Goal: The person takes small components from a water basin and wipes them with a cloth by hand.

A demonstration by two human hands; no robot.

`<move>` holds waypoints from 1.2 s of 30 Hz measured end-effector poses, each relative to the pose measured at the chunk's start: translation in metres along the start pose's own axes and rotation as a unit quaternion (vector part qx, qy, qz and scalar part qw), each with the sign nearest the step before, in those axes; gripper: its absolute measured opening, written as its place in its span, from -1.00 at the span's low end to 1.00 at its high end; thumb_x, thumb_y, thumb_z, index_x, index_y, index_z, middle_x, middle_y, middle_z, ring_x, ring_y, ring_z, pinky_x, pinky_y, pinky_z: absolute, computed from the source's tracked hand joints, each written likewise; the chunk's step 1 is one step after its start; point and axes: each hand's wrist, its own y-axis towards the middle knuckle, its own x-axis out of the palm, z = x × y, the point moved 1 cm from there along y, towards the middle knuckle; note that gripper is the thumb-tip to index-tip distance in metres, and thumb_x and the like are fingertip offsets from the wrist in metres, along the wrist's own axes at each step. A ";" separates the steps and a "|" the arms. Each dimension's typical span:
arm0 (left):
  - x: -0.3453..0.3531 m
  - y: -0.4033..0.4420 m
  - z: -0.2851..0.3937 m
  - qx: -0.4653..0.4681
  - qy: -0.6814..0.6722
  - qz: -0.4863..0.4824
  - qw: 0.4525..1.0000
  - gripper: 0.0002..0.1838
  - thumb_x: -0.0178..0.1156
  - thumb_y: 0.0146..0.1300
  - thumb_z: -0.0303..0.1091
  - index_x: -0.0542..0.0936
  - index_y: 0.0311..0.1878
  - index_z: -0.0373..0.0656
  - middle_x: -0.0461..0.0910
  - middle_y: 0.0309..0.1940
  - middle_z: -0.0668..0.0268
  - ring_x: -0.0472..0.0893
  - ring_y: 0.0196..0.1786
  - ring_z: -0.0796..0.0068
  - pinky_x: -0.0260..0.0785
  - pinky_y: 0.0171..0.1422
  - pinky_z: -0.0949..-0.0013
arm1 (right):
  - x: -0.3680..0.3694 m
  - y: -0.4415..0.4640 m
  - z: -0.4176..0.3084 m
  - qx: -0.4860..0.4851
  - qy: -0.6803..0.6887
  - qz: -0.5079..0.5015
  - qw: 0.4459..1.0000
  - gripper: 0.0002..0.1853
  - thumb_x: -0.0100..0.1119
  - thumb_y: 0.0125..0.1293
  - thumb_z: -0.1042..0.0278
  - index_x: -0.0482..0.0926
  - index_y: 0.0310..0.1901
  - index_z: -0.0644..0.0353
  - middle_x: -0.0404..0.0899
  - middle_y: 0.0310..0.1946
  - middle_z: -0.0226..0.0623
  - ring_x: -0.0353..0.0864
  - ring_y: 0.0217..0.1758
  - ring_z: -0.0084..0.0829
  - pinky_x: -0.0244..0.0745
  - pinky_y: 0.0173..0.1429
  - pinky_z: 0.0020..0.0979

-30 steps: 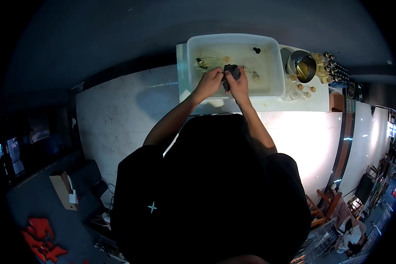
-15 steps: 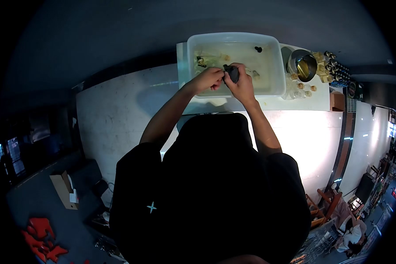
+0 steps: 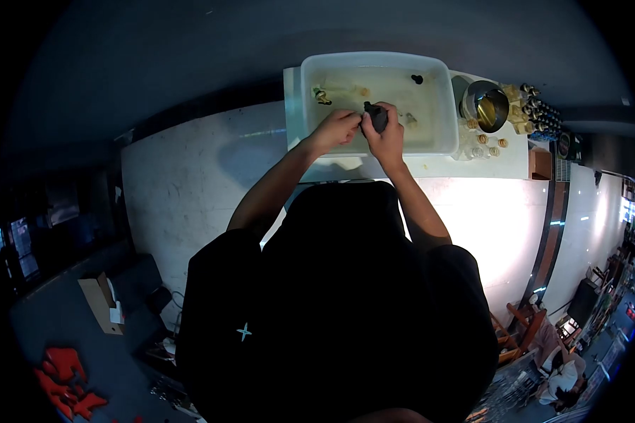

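My right hand is wrapped round a small dark object with a narrow top, perhaps a bottle; its exact kind is hard to make out. Close on its left side, my left hand is closed with bent fingers meeting the object's edge. What those fingers pinch, if anything, is hidden. Both hands are over the near part of a translucent plastic tub of cloudy, yellowish liquid. Inside the tub, a yellow and black piece lies at the left and a small black piece at the back right.
Right of the tub stand a shiny metal bowl and several small clear bottles with gold tops. Rows of dark-topped bottles are beyond, with a brown cardboard box nearer. The white table carries the tub.
Both hands and the dark object have shifted slightly right, and the object is tilted a little differently. The hold looks the same.
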 end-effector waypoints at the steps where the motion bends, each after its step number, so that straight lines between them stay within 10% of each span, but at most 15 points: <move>1: 0.006 0.001 -0.001 0.029 0.044 0.032 0.998 -0.73 0.05 0.48 -0.24 0.47 -0.37 -0.14 0.24 -0.60 0.52 0.19 -0.57 0.66 0.06 -0.50 0.44 | 0.002 -0.002 0.001 0.031 0.010 0.013 0.999 -0.64 0.35 0.30 0.21 0.49 0.01 0.19 0.67 -0.40 -0.02 0.73 -0.38 -0.05 0.60 -0.29 -0.23; 8: 0.018 -0.007 0.009 0.256 0.542 0.119 0.792 -0.81 0.17 0.33 -0.30 0.50 -0.36 -0.20 0.56 -0.60 0.20 0.59 -0.54 0.24 0.35 -0.42 0.16 | 0.004 0.004 0.019 0.265 0.289 -0.055 0.918 -0.73 0.27 0.34 0.27 0.49 -0.11 0.28 0.55 -0.56 -0.33 0.50 -0.67 -0.50 0.35 -0.65 -0.43; 11: 0.023 -0.007 0.002 0.269 0.689 0.091 0.667 -0.80 0.15 0.33 -0.28 0.52 -0.37 -0.19 0.61 -0.53 0.09 0.64 -0.46 0.03 0.39 -0.37 0.05 | -0.009 0.012 0.029 0.508 0.339 -0.195 0.768 -0.82 0.23 0.36 0.35 0.47 -0.16 0.25 0.47 -0.60 -0.39 0.39 -0.71 -0.53 0.29 -0.68 -0.46; 20: 0.023 0.006 -0.012 0.228 0.414 0.211 0.856 -0.74 0.07 0.44 -0.25 0.56 -0.31 -0.23 0.57 -0.59 0.16 0.57 -0.58 0.23 0.39 -0.41 0.17 | 0.004 0.011 0.013 0.240 0.165 -0.020 0.957 -0.67 0.31 0.24 0.24 0.50 -0.10 0.28 0.59 -0.49 -0.25 0.58 -0.58 -0.41 0.44 -0.51 -0.39; 26: 0.018 -0.002 0.015 0.026 0.199 0.081 0.976 -0.71 0.02 0.49 -0.22 0.52 -0.28 -0.25 0.46 -0.63 0.32 0.51 -0.56 0.50 0.34 -0.42 0.33 | -0.007 0.018 0.001 0.104 0.033 -0.013 0.994 -0.57 0.34 0.20 0.22 0.50 0.04 0.24 0.70 -0.32 -0.07 0.74 -0.26 -0.17 0.60 -0.10 -0.27; 32: 0.020 -0.009 0.024 0.246 0.543 0.178 0.783 -0.73 0.03 0.47 -0.21 0.51 -0.24 -0.24 0.60 -0.48 -0.03 0.64 -0.42 -0.07 0.43 -0.30 0.00 | -0.005 0.028 -0.006 0.145 0.064 -0.046 0.986 -0.54 0.34 0.21 0.18 0.49 0.06 0.25 0.70 -0.31 -0.04 0.75 -0.26 -0.16 0.60 -0.13 -0.29; 36: 0.019 -0.008 0.025 0.185 0.545 0.187 0.796 -0.73 0.02 0.46 -0.21 0.52 -0.25 -0.23 0.62 -0.40 -0.11 0.63 -0.27 -0.23 0.45 -0.18 -0.14 | 0.001 0.026 -0.002 0.128 0.057 -0.044 0.989 -0.54 0.34 0.22 0.17 0.49 0.07 0.25 0.70 -0.33 -0.04 0.75 -0.28 -0.17 0.60 -0.15 -0.28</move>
